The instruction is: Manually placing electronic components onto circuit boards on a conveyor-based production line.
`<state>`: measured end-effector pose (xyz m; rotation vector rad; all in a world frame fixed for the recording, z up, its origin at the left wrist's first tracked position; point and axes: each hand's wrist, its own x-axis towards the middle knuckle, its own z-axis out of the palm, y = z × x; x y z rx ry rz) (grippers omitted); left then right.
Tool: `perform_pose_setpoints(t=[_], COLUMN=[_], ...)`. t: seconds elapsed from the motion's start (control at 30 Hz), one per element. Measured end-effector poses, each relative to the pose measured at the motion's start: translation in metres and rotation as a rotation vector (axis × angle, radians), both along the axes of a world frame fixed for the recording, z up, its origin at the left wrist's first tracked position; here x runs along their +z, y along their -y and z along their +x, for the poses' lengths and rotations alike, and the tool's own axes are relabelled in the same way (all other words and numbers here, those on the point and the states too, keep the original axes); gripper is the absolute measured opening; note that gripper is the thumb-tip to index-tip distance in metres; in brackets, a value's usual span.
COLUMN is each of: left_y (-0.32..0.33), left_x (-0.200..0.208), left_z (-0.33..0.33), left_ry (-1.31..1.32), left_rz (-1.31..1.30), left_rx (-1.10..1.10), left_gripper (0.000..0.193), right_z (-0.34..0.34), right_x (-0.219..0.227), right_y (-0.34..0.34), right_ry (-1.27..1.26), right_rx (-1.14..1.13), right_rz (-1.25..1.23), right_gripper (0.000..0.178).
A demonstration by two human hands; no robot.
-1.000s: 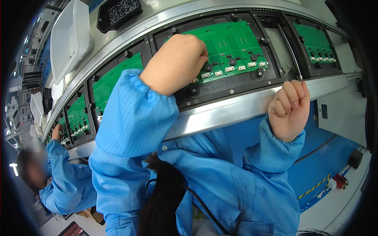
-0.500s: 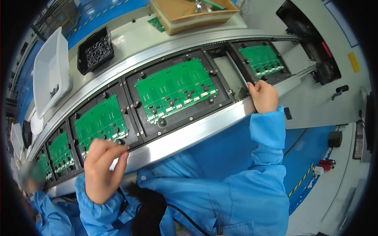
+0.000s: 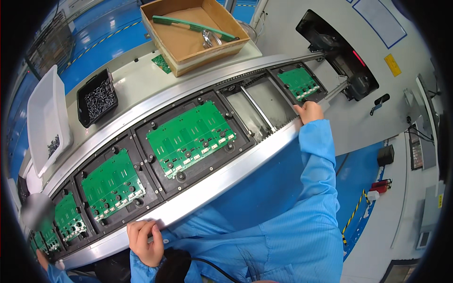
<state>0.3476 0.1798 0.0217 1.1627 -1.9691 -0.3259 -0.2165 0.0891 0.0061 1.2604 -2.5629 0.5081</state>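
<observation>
My right hand is closed at the near corner of a black carrier tray at the right end of the metal track; its fingertips are partly hidden. A green circuit board lies in that tray. My left hand rests by the near metal rail, its fingers curled and nothing visible in them. Between the hands sits another black carrier with a larger green circuit board, bearing white connectors and black round knobs. An open gap with a metal rod separates the two carriers.
More boards in carriers line the track leftward. Beyond it stand a black bin of small dark parts, a white tray and a cardboard box. A co-worker's hand is at the far left. A dark machine stands right.
The gap between the right-hand carrier and the large one has widened, with my right hand staying at the right-hand carrier. My left hand has lowered to the near rail. The view has shifted.
</observation>
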Motion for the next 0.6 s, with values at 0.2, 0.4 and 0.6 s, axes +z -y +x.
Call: perform_pose_setpoints(t=[0.2, 0.4, 0.6], left_y=[0.004, 0.004, 0.008], left_x=[-0.012, -0.024, -0.03], left_z=[-0.004, 0.0, -0.003], left_ry=[0.133, 0.25, 0.284], left_rz=[-0.159, -0.199, -0.24], left_rx=[0.117, 0.205, 0.248], left_gripper=[0.017, 0.019, 0.021], right_z=[-0.102, -0.172, -0.212], right_x=[-0.01, -0.008, -0.009], right_y=[0.02, 0.038, 0.052], right_ry=[-0.082, -0.093, -0.087], right_rx=[-0.156, -0.294, -0.379], right_rz=[0.101, 0.148, 0.158], right_gripper=[0.041, 0.042, 0.043])
